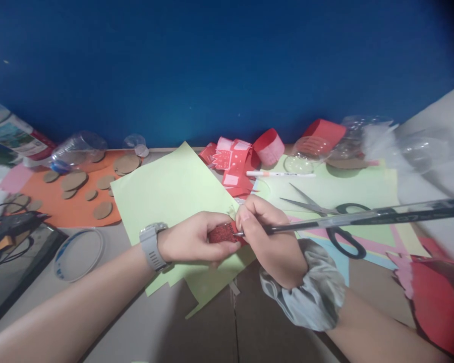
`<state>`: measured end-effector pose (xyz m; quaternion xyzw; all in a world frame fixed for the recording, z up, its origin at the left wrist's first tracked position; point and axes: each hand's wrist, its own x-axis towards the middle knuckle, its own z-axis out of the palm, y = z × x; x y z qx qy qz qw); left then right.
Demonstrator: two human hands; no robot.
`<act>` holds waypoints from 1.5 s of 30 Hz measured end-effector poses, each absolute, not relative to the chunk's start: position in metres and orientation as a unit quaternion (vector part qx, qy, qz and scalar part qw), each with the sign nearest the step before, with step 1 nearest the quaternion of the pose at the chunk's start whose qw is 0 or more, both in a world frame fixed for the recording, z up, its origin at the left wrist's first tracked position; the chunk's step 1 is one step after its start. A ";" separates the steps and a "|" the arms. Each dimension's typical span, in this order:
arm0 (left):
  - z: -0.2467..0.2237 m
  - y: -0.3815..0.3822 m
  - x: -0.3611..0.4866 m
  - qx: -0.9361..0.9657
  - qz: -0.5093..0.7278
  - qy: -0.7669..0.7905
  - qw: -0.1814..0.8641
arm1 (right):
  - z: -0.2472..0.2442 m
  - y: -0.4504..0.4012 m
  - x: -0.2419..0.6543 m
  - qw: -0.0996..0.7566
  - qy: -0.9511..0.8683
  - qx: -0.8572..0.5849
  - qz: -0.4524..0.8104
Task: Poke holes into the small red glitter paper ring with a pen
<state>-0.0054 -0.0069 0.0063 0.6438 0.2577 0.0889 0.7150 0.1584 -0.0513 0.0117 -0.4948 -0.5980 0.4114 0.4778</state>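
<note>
At left we see cardboard discs (74,181) on a paper sheet (53,214), a ring (58,267) nearer. Midway, the left hand (191,237) is over another sheet (159,186), left of the right hand (268,232); at right, scissors (325,209) lie on stacked paper (366,184), a marker (280,174) farther.

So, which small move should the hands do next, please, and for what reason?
Perhaps a short stroke with the pen: the right hand holds it with the tip at the red piece, near the edge of the dark pattern, while the left hand grips that piece between thumb and fingers.
</note>
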 end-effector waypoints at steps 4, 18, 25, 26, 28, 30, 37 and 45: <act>0.007 -0.007 -0.005 0.645 0.087 0.259 0.713 | 0.011 -0.051 0.159 0.480 -0.588 -0.501 0.416; 0.006 -0.007 -0.006 0.642 0.088 0.257 0.717 | 0.011 -0.052 0.158 0.476 -0.586 -0.506 0.416; 0.006 -0.007 -0.005 0.638 0.089 0.261 0.719 | 0.010 -0.051 0.159 0.475 -0.580 -0.501 0.432; 0.006 -0.007 -0.005 0.638 0.089 0.262 0.719 | 0.010 -0.051 0.159 0.474 -0.583 -0.501 0.430; 0.006 -0.007 -0.005 0.639 0.088 0.262 0.718 | 0.011 -0.051 0.159 0.469 -0.588 -0.500 0.429; 0.006 -0.007 -0.005 0.640 0.088 0.262 0.717 | 0.011 -0.051 0.160 0.470 -0.587 -0.502 0.428; 0.007 -0.007 -0.005 0.642 0.087 0.260 0.716 | 0.011 -0.051 0.160 0.469 -0.590 -0.499 0.428; 0.008 -0.007 -0.005 0.643 0.085 0.264 0.714 | 0.012 -0.051 0.159 0.469 -0.593 -0.501 0.421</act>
